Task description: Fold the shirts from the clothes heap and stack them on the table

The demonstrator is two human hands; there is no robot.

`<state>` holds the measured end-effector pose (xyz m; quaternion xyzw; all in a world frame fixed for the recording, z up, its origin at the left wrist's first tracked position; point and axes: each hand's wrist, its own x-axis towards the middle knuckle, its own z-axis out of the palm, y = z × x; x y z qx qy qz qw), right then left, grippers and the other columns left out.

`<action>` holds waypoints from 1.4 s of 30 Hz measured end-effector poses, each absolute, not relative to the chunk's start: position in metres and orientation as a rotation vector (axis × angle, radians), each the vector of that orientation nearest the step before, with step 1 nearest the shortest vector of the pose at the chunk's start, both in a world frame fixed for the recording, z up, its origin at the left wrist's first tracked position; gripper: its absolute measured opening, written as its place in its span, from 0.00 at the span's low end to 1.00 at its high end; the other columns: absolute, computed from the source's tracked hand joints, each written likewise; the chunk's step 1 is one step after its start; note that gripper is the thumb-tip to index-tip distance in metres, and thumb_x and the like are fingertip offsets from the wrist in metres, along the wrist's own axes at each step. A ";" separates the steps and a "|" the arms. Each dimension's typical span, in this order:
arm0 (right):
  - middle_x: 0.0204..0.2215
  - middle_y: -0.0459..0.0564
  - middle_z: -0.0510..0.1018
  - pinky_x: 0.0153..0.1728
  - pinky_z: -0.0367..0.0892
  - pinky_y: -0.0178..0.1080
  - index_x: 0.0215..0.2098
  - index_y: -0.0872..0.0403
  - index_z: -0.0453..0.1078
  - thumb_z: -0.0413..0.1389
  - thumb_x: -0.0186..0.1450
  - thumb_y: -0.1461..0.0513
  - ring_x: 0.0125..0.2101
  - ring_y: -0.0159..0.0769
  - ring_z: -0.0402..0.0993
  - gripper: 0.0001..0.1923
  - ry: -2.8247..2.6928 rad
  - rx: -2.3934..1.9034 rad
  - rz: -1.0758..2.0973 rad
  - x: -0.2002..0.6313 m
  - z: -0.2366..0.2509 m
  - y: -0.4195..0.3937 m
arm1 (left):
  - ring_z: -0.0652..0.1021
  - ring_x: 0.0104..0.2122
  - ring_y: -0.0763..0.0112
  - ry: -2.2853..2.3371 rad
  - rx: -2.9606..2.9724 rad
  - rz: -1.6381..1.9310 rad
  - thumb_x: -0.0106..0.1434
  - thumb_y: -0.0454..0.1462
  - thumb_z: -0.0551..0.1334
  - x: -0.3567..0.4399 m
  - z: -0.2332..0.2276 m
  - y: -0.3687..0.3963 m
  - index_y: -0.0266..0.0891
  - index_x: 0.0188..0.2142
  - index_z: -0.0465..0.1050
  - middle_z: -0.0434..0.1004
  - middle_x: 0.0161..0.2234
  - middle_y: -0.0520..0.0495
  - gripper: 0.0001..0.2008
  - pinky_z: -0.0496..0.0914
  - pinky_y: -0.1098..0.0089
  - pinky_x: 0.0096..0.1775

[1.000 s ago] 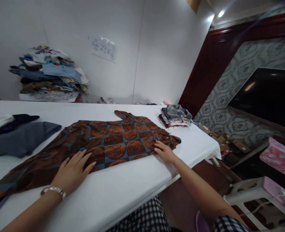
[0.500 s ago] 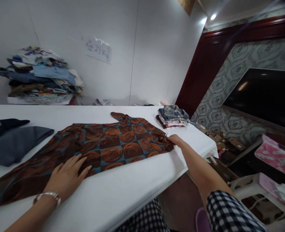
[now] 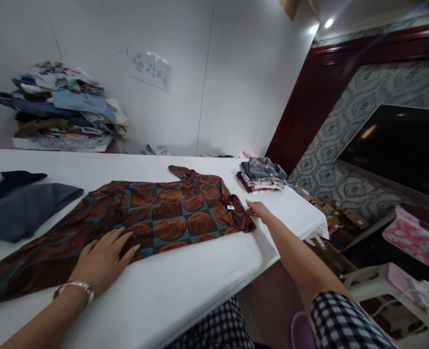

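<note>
A brown and teal patterned shirt lies spread flat on the white table. My left hand rests palm down on its near edge, fingers apart, a silver bracelet on the wrist. My right hand lies on the table at the shirt's right end, fingertips touching the collar, where a small white label shows. Neither hand grips anything.
Grey and dark garments lie at the table's left. A small stack of folded clothes sits at the far right corner. A tall pile of clothes stands behind the table. White stools and boxes are on the floor at right.
My right hand moved from lying flat on the shirt's right end to its collar edge, which is now folded inward with the label showing. My left hand stayed pressed on the shirt.
</note>
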<state>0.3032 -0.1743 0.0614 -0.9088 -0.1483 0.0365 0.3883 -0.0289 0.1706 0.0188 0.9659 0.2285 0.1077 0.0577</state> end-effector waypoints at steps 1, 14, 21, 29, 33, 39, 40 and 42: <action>0.23 0.54 0.78 0.24 0.65 0.36 0.29 0.59 0.74 0.50 0.62 0.46 0.23 0.36 0.72 0.25 -0.364 -2.333 0.143 0.305 0.060 -0.171 | 0.64 0.59 0.51 0.696 2.932 0.324 0.60 0.48 0.47 -0.029 0.018 0.171 0.39 0.53 0.69 0.66 0.59 0.37 0.27 0.58 0.49 0.56; 0.25 0.56 0.78 0.33 0.63 0.36 0.23 0.58 0.73 0.58 0.54 0.66 0.35 0.43 0.75 0.03 -0.204 -2.637 -0.066 0.369 0.096 -0.189 | 0.61 0.61 0.56 0.752 2.985 0.237 0.61 0.49 0.44 -0.028 0.013 0.172 0.35 0.56 0.66 0.61 0.62 0.39 0.32 0.55 0.52 0.58; 0.44 0.56 0.78 0.48 0.64 0.40 0.44 0.56 0.74 0.49 0.63 0.60 0.47 0.42 0.71 0.16 -0.339 -2.542 -0.365 0.343 0.067 -0.195 | 0.58 0.63 0.56 0.760 3.015 0.198 0.61 0.49 0.42 -0.028 0.010 0.176 0.34 0.58 0.65 0.59 0.63 0.42 0.33 0.54 0.51 0.59; 0.54 0.55 0.72 0.59 0.54 0.50 0.50 0.51 0.71 0.51 0.65 0.56 0.57 0.42 0.62 0.18 -1.264 -2.318 -0.336 0.252 0.025 -0.182 | 0.58 0.63 0.55 0.734 3.003 0.227 0.61 0.49 0.42 -0.026 0.006 0.178 0.34 0.58 0.65 0.59 0.63 0.40 0.33 0.54 0.50 0.59; 0.53 0.55 0.73 0.57 0.58 0.49 0.50 0.51 0.72 0.51 0.65 0.56 0.56 0.42 0.65 0.18 -1.259 -2.311 -0.202 0.241 0.017 -0.181 | 0.58 0.63 0.56 0.743 2.995 0.232 0.61 0.49 0.43 -0.026 0.004 0.179 0.34 0.58 0.65 0.59 0.63 0.40 0.32 0.54 0.51 0.59; 0.47 0.55 0.75 0.52 0.62 0.43 0.47 0.53 0.71 0.49 0.63 0.62 0.49 0.40 0.68 0.15 -0.862 -2.417 -0.576 0.277 0.040 -0.212 | 0.60 0.62 0.54 0.749 2.994 0.225 0.61 0.48 0.44 -0.026 0.010 0.176 0.34 0.57 0.66 0.59 0.63 0.39 0.32 0.55 0.50 0.58; 0.46 0.55 0.75 0.51 0.62 0.43 0.46 0.54 0.71 0.51 0.62 0.62 0.48 0.41 0.68 0.15 -0.773 -2.534 -0.583 0.282 0.042 -0.218 | 0.60 0.62 0.54 0.750 2.993 0.219 0.61 0.48 0.43 -0.026 0.012 0.175 0.33 0.57 0.65 0.59 0.63 0.39 0.32 0.55 0.51 0.58; 0.43 0.56 0.74 0.48 0.62 0.42 0.44 0.55 0.71 0.54 0.59 0.63 0.46 0.43 0.67 0.14 -0.666 -2.710 -0.551 0.288 0.042 -0.225 | 0.60 0.62 0.54 0.756 2.994 0.211 0.61 0.48 0.43 -0.026 0.015 0.173 0.33 0.57 0.65 0.59 0.63 0.39 0.32 0.55 0.51 0.58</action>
